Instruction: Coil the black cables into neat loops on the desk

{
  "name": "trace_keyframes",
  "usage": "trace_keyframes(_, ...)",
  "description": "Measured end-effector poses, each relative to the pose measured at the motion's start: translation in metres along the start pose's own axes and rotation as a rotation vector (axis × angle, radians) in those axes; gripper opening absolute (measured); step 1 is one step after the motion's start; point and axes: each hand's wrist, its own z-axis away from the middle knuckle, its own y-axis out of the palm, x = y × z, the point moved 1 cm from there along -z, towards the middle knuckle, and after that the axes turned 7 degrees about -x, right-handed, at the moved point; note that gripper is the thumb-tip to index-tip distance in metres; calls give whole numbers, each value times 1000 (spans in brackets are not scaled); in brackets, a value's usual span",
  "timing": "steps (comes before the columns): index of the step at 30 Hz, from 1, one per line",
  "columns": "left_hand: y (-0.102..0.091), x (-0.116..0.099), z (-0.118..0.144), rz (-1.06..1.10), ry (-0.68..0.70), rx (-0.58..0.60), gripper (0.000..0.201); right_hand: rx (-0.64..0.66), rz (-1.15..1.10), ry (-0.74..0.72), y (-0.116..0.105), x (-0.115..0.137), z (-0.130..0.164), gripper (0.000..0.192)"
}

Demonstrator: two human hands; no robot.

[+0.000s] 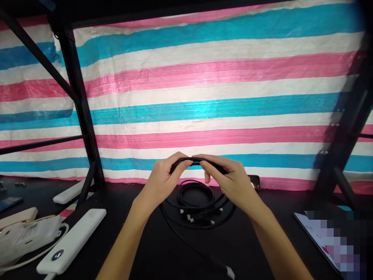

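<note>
Black cable bundle (194, 196) sits at frame centre, held up just above the black tabletop (163, 249). Top of the loop (198, 161) runs level, 9 to 3 o'clock, pinched at both ends between your hands. The rest hangs down toward 6 o'clock as a round coil, its plane roughly facing you.

Your left hand (162, 177) is closed on the left end of that top run, thumb and fingers clamped over it. Your right hand (230, 179) is closed on the right end, same pinch, fingertips nearly meeting the left ones.

Count: one bundle, several turns, exact number can't be told. A cluster of small white connector tips (190, 217) shows at the coil's 6 o'clock, about six or seven. One loose strand trails off toward 5 o'clock and ends in a white plug (230, 272) near the bottom edge.

At 8 o'clock: three white power banks. The nearest white power bank (72, 241) lies at a slant and carries a small dark round mark with a logo, not readable. A second one (71, 191) lies by the black rack post (78, 97), and a third (29, 235) lies under a white cord.

At 4 o'clock: a tablet (317, 233), screen mostly blurred out. A dark phone (255, 181) lies just behind your right hand.

Striped pink, blue and white tarp (204, 97) fills the background. No legible writing anywhere.
</note>
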Motion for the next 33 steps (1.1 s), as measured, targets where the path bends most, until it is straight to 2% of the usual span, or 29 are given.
trace_keyframes(5, 8, 5, -1, 27, -87, -1, 34, 18, -20, 34, 2, -8, -3, 26)
trace_keyframes(9, 13, 6, 0, 154, -164, -1, 43, 28, 8, 21, 0, -8, -2, 26)
trace_keyframes(16, 16, -3, 3, 255, -213, 46, 48, 22, 65, -42, -4, -3, -1, 24)
trace_keyframes(20, 14, 0, 2, 251, -262, 58, 50, 26, 116, -58, -3, -3, -1, 25)
trace_keyframes(27, 16, 6, 1, 256, -252, 65, 49, 28, 224, -82, 0, -7, -2, 28)
trace_keyframes(29, 23, 10, 1, 308, -279, 93, 45, 18, 304, -83, -4, -12, -4, 29)
trace_keyframes(33, 39, 20, 3, 403, -367, 240, 33, -29, 414, -70, -23, -21, -6, 30)
